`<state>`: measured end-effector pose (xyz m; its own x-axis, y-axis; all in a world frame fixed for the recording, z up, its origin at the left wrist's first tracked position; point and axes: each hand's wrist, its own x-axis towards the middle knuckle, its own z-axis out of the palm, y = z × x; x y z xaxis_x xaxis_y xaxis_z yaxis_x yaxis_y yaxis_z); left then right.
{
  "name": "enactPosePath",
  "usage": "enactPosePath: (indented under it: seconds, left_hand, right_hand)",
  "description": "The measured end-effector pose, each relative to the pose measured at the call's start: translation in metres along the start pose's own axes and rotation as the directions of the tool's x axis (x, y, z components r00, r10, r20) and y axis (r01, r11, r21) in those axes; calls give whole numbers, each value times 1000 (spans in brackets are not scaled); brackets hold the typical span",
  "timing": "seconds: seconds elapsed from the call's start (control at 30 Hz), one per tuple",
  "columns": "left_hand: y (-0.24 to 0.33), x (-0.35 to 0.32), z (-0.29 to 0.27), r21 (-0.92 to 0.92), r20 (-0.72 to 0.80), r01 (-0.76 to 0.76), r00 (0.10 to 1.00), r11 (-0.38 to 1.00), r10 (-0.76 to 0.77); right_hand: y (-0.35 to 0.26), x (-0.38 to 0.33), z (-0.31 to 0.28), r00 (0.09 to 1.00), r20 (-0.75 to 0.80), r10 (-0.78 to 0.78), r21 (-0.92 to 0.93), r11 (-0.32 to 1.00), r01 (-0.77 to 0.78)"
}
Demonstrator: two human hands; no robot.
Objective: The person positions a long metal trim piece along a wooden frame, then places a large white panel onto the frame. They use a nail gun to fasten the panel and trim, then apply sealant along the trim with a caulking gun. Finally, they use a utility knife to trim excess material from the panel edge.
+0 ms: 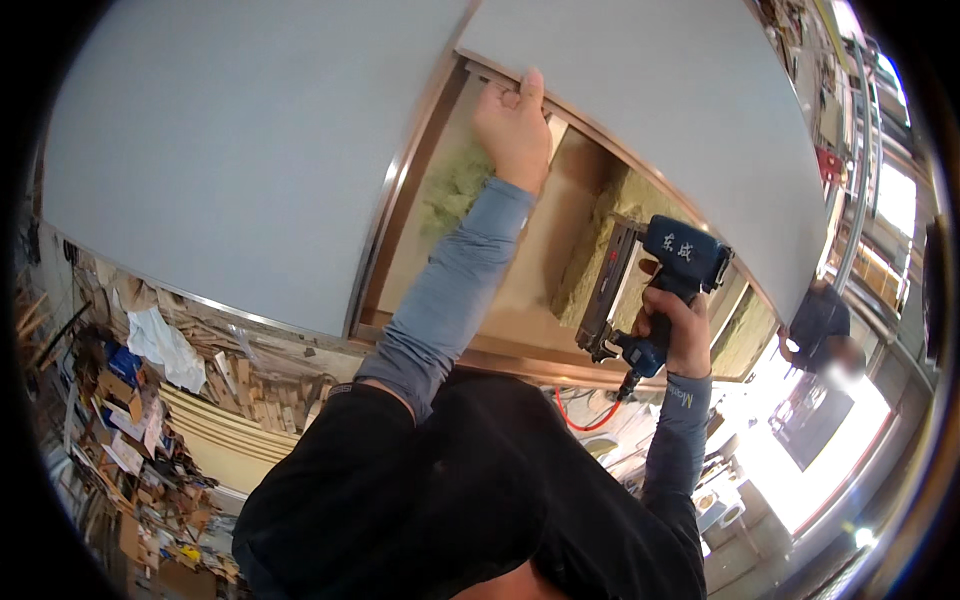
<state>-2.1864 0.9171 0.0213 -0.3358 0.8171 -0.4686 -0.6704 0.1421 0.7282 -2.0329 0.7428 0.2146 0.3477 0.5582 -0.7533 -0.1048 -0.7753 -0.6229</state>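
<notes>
Scrap wood and paper (140, 420) lie heaped at the far left below a large grey wall panel (230, 170), beside an opening framed in copper-coloured trim (385, 240). The left hand (513, 125), in a grey sleeve, presses its fingers flat against a thin strip (560, 105) along the opening's upper edge, its grip open rather than closed round anything. Further right, yellowish insulation (600, 250) shows inside the cavity, where the right hand (680, 335) closes its grip on the handle of a blue nail gun (655, 290) trailing a red hose (590, 420).
</notes>
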Motion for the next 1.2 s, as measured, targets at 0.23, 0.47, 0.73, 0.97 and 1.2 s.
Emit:
enactPosePath:
  seconds: [0.23,0.47,0.73,0.97,1.2]
  left_hand:
    - [3,-12,-6,-28,-43,-124,991,992,123]
    - [-8,-3,-7,-37,-35,-77,997,996,75]
    - [-14,5,-3,-44,-51,-100,994,994,98]
    - [-5,1,-1,-36,-49,-63,997,997,62]
    - [-3,-5,-7,-66,-46,-74,996,995,71]
  right_hand:
    - [-15,-9,15,995,5,-101,-39,994,101]
    - [-11,-8,9,998,2,-60,-82,995,60]
    - [-6,-2,9,999,-13,-36,-53,998,36]
    - [-7,1,9,999,-5,-45,-35,998,45]
    - [-12,-3,18,997,-7,-72,-60,996,72]
